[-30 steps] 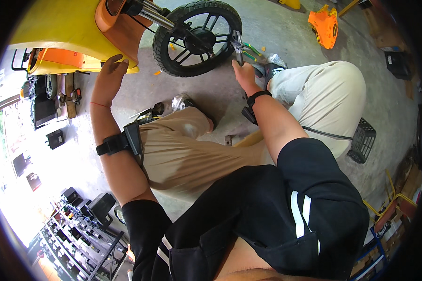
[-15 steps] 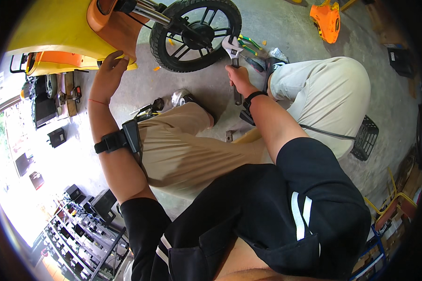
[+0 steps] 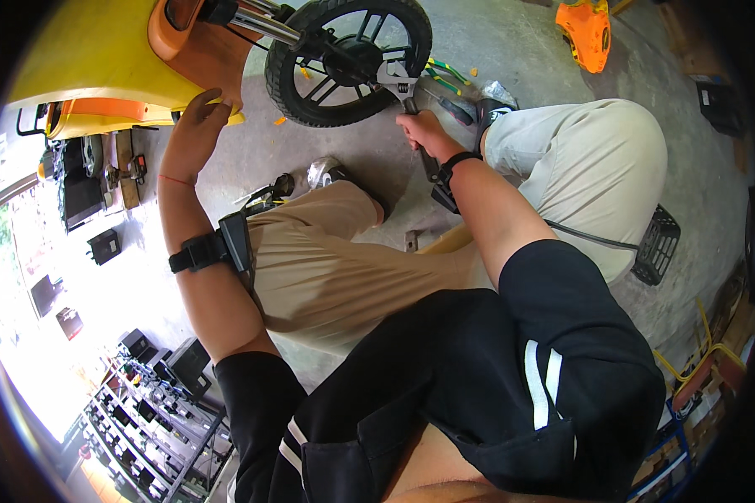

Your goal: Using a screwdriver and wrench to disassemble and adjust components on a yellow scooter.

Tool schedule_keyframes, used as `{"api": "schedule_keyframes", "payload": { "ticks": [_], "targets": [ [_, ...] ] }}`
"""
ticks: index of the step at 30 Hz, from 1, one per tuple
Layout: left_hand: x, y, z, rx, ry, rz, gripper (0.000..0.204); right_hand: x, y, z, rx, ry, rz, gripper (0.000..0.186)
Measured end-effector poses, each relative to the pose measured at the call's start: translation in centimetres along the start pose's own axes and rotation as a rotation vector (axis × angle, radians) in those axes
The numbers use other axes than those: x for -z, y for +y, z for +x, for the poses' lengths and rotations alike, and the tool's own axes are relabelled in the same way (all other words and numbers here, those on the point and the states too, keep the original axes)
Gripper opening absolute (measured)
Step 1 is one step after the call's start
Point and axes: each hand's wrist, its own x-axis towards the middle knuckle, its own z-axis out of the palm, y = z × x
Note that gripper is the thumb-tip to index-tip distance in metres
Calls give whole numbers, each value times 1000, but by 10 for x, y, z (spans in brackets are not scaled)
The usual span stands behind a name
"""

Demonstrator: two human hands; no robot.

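Note:
My right hand (image 3: 425,134) is closed round the dark handle of an adjustable wrench (image 3: 396,75). The wrench's silver head is at the side of a black spoked wheel (image 3: 344,63), next to the axle end; whether the jaws touch the axle nut I cannot make out. A silver fork leg (image 3: 268,25) runs down to the wheel hub. On the left, my left hand (image 3: 200,126) grips the lower edge of a yellow body panel (image 3: 84,59) with bent fingers. An orange panel (image 3: 201,63) joins it beside the wheel.
Green-handled pliers (image 3: 446,77) and a screwdriver (image 3: 455,111) lie on the floor by my right shoe. An orange plastic part (image 3: 585,38) lies farther right. A black crate (image 3: 656,245) stands behind my right knee. Metal racks (image 3: 155,419) stand at the lower left.
My right hand has swung the wrench left and tilted it, bringing its head from the tyre's outer edge in toward the axle. My left hand stays at the panel edge.

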Motion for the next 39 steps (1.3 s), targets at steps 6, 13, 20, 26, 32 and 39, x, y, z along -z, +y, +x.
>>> {"api": "schedule_keyframes", "payload": {
  "ticks": [6, 13, 20, 26, 32, 39],
  "targets": [
    [-2, 2, 0, -19, 23, -14, 60, 0, 0, 3, 8, 34, 52, 37],
    [-1, 5, -1, -19, 23, -1, 61, -5, -11, -4, -16, 9, 129, 37],
    [-1, 4, -1, -21, 22, -13, 63, -16, -14, -5, 49, 88, 129, 36],
    [-2, 7, -2, 14, 18, 1, 62, -17, -13, -1, 68, 126, -83, 35],
    [-3, 9, -5, -21, 29, -22, 61, -13, -13, -5, 72, 99, -122, 39],
    [-3, 5, 0, -111, 11, -22, 62, -4, -10, -13, 423, 188, -576, 30]
  ]
}}
